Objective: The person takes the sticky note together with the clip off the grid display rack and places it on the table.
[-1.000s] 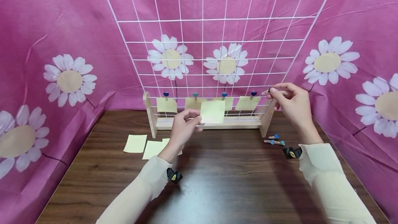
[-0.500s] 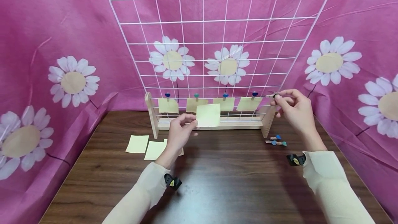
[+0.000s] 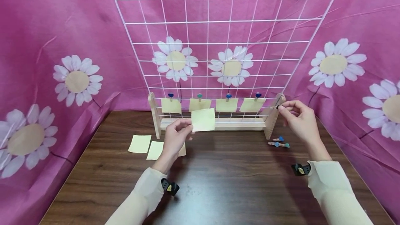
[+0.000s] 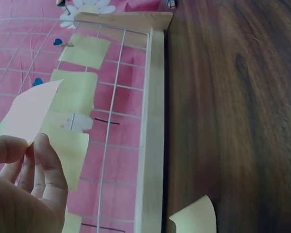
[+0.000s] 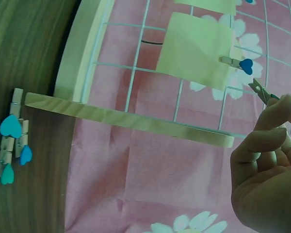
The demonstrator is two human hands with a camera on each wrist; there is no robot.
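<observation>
My left hand (image 3: 175, 138) pinches a pale yellow sticky note (image 3: 203, 120) by its left edge, in front of a white wire grid panel (image 3: 208, 60). In the left wrist view the note (image 4: 31, 109) slants up from between thumb and fingers. By the grid's right foot, my right hand (image 3: 300, 118) pinches a small wooden clothespin (image 5: 260, 91), its far end partly hidden by the fingers. Several yellow notes hang in a row low on the grid, each under a heart-topped clothespin; the rightmost note (image 3: 252, 105) has a dark blue heart (image 3: 258, 95).
The grid stands in a wooden base (image 3: 240, 125). Several loose clothespins (image 3: 278, 144) with blue and green hearts lie at its right foot. Loose sticky notes (image 3: 139, 144) lie left of the left hand on the dark wood table (image 3: 218, 183). A pink daisy-print cloth (image 3: 78, 16) surrounds the table.
My left hand has drawn the note left and slightly down, away from the hanging row. The right hand has lowered a little with the clothespin. The head view has shifted slightly.
</observation>
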